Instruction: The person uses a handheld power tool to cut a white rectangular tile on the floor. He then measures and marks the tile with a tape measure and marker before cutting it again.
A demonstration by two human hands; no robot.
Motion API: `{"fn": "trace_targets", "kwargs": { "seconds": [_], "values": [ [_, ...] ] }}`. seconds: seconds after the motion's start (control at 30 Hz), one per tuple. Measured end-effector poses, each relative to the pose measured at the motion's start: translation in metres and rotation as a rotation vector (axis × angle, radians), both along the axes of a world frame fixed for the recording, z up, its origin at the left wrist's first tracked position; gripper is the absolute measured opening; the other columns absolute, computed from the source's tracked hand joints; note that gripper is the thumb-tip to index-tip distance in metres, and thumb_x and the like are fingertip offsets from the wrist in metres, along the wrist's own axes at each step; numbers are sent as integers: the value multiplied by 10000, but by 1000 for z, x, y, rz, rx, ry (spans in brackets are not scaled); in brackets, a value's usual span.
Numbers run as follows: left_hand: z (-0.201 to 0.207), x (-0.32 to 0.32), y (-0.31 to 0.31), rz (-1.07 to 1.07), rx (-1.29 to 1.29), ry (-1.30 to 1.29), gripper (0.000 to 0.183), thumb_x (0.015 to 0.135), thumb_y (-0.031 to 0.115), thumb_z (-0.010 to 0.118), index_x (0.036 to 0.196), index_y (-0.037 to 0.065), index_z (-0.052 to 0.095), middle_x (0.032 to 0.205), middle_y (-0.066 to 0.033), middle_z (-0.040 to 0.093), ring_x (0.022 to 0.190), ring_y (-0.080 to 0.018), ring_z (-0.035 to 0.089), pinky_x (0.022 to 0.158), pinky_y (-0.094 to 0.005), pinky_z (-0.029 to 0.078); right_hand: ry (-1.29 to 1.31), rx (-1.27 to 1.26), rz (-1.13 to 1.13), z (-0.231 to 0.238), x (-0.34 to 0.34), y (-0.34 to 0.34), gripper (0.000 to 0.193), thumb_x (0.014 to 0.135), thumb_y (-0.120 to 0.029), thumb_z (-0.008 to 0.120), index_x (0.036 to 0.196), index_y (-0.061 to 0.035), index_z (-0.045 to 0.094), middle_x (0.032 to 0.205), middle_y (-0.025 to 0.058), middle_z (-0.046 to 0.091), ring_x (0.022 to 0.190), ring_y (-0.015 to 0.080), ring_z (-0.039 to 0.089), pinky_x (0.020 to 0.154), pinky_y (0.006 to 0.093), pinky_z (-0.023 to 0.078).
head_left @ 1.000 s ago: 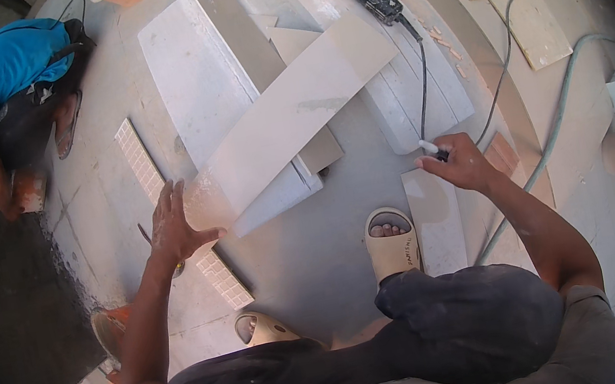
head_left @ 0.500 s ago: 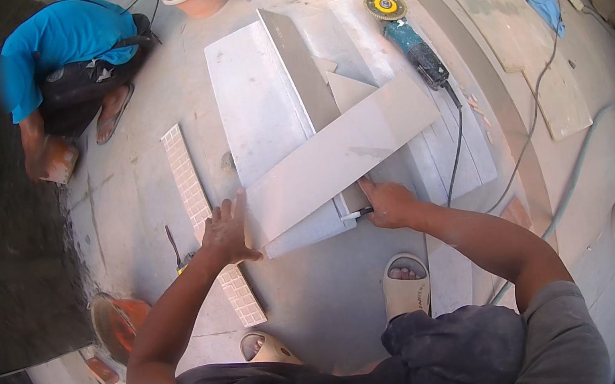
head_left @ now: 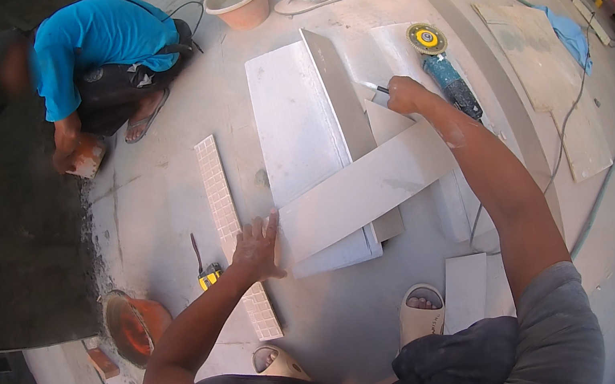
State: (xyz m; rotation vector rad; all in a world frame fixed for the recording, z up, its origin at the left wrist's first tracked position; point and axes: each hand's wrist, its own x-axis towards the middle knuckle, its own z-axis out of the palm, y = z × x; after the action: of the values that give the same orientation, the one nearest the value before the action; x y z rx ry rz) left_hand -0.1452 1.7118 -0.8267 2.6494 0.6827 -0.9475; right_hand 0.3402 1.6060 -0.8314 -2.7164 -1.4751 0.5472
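My left hand (head_left: 256, 251) lies with fingers spread against the left end of a long pale tile strip (head_left: 365, 194). The strip lies slantwise over a larger white tile piece (head_left: 292, 125) and a narrow tile piece (head_left: 339, 97) along its right side. My right hand (head_left: 409, 93) is closed round a pen (head_left: 381, 89) with a dark body and a whitish end, held beyond the strip's right end. Just right of that hand lies an angle grinder (head_left: 450, 82) with a yellow-centred disc, partly hidden by my forearm. A triangular tile offcut (head_left: 387, 122) shows under the right wrist.
Left of the tiles lie a grid-backed tile strip (head_left: 217, 187) and a yellow tape measure (head_left: 209, 277). An orange bucket (head_left: 152, 320) stands near my left forearm, another bucket (head_left: 245, 11) at the back. A co-worker in a blue shirt (head_left: 100, 44) crouches far left. Cables cross the right side.
My right hand has moved away and to the right with the pen, from the strip's near edge to beyond its far edge. My left hand stays at the strip's left end. The view has shifted.
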Motion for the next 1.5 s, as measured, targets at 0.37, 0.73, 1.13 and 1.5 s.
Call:
{"fn": "trace_targets", "kwargs": {
  "seconds": [0.37,0.73,1.13,1.5],
  "values": [
    [-3,-4,-3,20,-28,-50,1516,622,403,995,1705,89,-18,1623,-333,295,1463,-541,355,1215,-641,303,166,-60,-195,-58,30,20,306,860,-223,740,1066,-1,782,1106,241,762,1047,399,744,917,452,591],
    [5,-1,-3,-2,-22,-33,1537,624,466,998,1697,52,-22,1626,-334,293,1484,-544,338,1192,-655,321,671,827,-376,90,31,-1,365,903,-251,819,1101,41,723,646,-54,480,491,68,376,450,283,288],
    [90,43,31,563,-1196,-465,1307,710,602,924,1658,-4,259,1644,-236,386,1531,-353,400,1233,-420,363,848,582,242,182,-132,-22,396,932,-325,787,1143,10,775,910,60,728,848,131,627,791,321,505],
    [154,41,-1,576,-1289,-406,1627,323,763,982,1614,7,342,1520,-183,530,1476,-333,467,1203,-447,400,1264,509,318,188,-206,-32,353,940,-320,813,1116,-14,800,863,28,722,834,128,614,774,318,492]
  ]
}}
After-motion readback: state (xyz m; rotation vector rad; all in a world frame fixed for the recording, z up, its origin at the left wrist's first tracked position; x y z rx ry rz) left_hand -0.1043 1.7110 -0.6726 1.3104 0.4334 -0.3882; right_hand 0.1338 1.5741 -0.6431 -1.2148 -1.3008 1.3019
